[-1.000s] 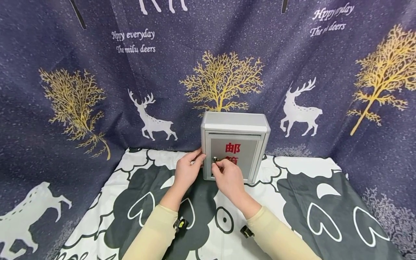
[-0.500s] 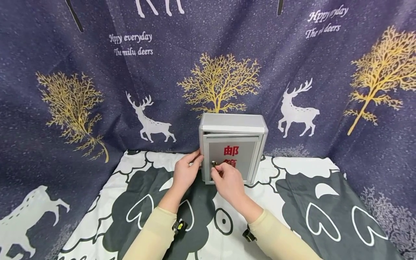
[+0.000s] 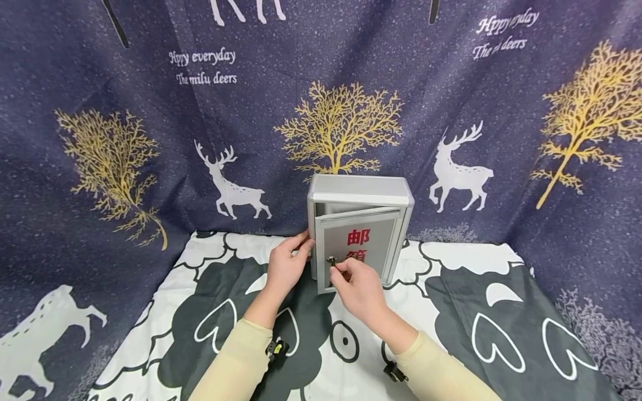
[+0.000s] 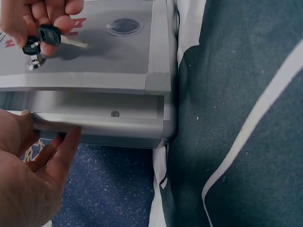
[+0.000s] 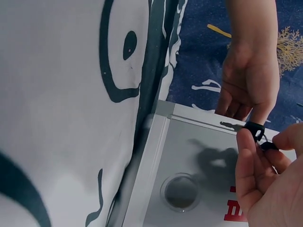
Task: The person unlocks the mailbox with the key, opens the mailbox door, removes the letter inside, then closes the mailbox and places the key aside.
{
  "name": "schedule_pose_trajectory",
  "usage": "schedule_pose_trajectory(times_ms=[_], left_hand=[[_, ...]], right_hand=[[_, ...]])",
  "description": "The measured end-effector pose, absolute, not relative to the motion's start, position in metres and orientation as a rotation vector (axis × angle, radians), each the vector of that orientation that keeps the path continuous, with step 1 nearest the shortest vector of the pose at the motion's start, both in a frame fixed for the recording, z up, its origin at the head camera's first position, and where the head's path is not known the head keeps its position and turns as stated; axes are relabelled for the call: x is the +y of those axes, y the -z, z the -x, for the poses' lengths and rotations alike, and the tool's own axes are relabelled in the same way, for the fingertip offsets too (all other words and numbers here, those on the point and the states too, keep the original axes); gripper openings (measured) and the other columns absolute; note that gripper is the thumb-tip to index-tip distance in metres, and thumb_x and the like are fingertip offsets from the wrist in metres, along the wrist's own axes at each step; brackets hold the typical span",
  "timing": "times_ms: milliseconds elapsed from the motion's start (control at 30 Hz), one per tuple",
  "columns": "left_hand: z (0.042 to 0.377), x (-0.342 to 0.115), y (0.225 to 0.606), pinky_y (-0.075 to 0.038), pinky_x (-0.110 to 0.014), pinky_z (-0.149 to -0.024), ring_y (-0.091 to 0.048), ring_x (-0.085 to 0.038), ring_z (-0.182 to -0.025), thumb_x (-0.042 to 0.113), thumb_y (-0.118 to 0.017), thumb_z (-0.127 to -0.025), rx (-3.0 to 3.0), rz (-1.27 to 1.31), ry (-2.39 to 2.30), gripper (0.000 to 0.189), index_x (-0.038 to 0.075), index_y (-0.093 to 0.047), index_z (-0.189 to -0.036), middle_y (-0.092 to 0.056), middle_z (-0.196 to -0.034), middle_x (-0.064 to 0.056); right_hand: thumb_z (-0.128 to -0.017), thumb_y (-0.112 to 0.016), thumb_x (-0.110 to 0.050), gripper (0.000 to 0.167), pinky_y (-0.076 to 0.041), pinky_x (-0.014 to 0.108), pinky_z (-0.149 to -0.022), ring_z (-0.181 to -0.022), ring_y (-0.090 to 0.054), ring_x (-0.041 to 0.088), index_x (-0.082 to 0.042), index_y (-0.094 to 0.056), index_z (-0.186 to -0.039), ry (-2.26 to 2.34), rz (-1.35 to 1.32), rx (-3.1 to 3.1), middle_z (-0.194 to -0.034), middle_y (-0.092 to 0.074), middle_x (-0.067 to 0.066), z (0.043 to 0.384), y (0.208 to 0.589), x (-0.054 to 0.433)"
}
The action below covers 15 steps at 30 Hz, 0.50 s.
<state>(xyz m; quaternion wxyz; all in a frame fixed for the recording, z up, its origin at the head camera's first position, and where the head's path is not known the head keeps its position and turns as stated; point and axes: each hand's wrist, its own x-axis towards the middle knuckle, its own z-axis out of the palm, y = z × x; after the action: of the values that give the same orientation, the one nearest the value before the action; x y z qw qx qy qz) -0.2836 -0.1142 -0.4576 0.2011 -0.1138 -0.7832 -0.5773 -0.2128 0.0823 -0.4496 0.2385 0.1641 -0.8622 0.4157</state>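
Observation:
A grey metal mailbox [image 3: 360,185] with red characters stands upright against the backdrop. Its front door [image 3: 383,242] is ajar, swung out at the left edge. At the box's left side, my left hand [image 3: 287,264] grips the side wall, fingers behind it and thumb at the front rim. My right hand [image 3: 358,287] pinches the black head of a key [image 4: 31,46] seated in the door lock [image 4: 36,62]. A second black-headed key [image 4: 50,35] hangs on the same ring against my fingers. In the left wrist view a gap shows the box's inner wall [image 4: 94,104].
Low on the door is a round window [image 5: 181,191]. A black-and-white patterned cloth [image 3: 396,345] covers the table. Behind the box hangs a dark blue curtain [image 3: 281,67] printed with deer and gold trees.
The mailbox door has swung from shut to ajar, its left edge coming toward me. My right hand has moved slightly outward with the key; my left hand keeps its grip on the box.

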Motion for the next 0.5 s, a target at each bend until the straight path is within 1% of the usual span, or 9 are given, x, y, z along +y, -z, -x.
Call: schedule_pose_trajectory(times_ms=[133, 333, 500], left_hand=[[0.284, -0.114, 0.458, -0.068, -0.026, -0.077, -0.078, -0.03, -0.111, 0.016, -0.079, -0.107, -2.191, 0.319, 1.613, 0.033, 0.007, -0.079, -0.139, -0.079, -0.133, -0.011], [0.282, -0.114, 0.456, -0.069, -0.027, -0.077, -0.079, -0.031, -0.11, 0.017, -0.08, -0.106, -2.182, 0.314, 1.615, 0.033, 0.008, -0.08, -0.138, -0.079, -0.132, -0.011], [0.282, -0.114, 0.456, -0.069, -0.026, -0.078, -0.079, -0.03, -0.11, 0.018, -0.08, -0.106, -2.19, 0.31, 1.606, 0.033, 0.01, -0.08, -0.139, -0.079, -0.132, -0.01]], right_hand=[[-0.101, -0.077, -0.01, 0.005, -0.049, 0.025, -0.055, -0.061, -0.054, 0.002, -0.008, -0.081, -0.101, -1.16, -0.499, -2.339, -0.082, -0.075, -0.003, 0.209, 0.45, 0.087], [-0.101, -0.077, -0.012, 0.007, -0.048, 0.023, -0.054, -0.06, -0.053, -0.001, -0.007, -0.081, -0.099, -1.158, -0.531, -2.337, -0.079, -0.073, -0.006, 0.205, 0.449, 0.091], [-0.098, -0.078, -0.008, 0.003, -0.048, 0.023, -0.054, -0.06, -0.053, -0.002, -0.008, -0.081, -0.099, -1.156, -0.536, -2.336, -0.078, -0.072, -0.007, 0.2, 0.449, 0.094]])
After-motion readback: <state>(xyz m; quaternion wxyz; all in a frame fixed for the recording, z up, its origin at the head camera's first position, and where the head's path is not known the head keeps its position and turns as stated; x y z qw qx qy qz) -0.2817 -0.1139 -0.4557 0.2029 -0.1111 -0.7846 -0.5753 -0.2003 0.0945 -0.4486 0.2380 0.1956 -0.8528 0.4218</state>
